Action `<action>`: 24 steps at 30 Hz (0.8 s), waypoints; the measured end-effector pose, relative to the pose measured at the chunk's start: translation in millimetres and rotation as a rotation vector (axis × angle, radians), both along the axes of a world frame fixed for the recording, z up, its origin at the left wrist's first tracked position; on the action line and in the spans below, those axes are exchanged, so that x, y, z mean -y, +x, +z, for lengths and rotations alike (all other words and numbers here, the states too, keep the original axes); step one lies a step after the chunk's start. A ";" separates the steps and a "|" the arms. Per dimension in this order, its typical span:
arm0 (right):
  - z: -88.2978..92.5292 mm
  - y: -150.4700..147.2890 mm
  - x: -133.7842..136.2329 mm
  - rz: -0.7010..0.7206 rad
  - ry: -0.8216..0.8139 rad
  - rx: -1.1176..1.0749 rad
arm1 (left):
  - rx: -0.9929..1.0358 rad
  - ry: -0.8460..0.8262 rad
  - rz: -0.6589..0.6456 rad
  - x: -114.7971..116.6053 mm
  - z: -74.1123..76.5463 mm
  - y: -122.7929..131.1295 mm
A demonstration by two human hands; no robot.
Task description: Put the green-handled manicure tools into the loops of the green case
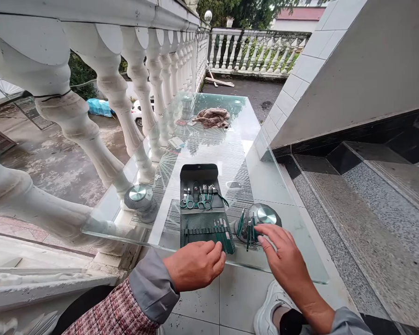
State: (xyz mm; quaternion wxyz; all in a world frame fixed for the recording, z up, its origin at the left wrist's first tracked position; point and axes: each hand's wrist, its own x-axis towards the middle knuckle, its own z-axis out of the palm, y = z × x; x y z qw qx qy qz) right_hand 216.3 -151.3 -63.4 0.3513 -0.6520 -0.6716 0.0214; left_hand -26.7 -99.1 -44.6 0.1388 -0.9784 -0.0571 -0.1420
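A dark green tool case [204,209] lies unfolded on the glass table [212,139], holding small scissors and clippers [200,197] in its upper row and several thin tools in its lower row. My left hand [195,265] rests at the case's near edge, fingers curled, thumb and fingertips pinched at the lower row. My right hand [282,253] hovers just right of the case with fingers spread, its fingertips near several loose green-handled tools [247,227] lying on the glass.
A crumpled brown cloth [212,117] lies at the table's far end. Round metal table mounts [139,197] [265,216] show through the glass. A white balustrade [125,93] runs along the left. A tiled wall and granite steps [370,209] stand right. My white shoe [270,309] is below.
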 end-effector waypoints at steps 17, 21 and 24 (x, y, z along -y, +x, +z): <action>-9.4 -39.4 37.7 0.233 0.253 0.384 | 0.013 0.029 -0.044 -0.4 1.4 0.7; -13.3 -38.6 39.0 0.254 0.271 0.409 | 0.002 0.016 -0.047 -0.8 1.4 0.6; -14.7 -33.7 38.3 0.294 0.282 0.398 | -0.004 0.021 -0.047 -0.3 0.6 -0.1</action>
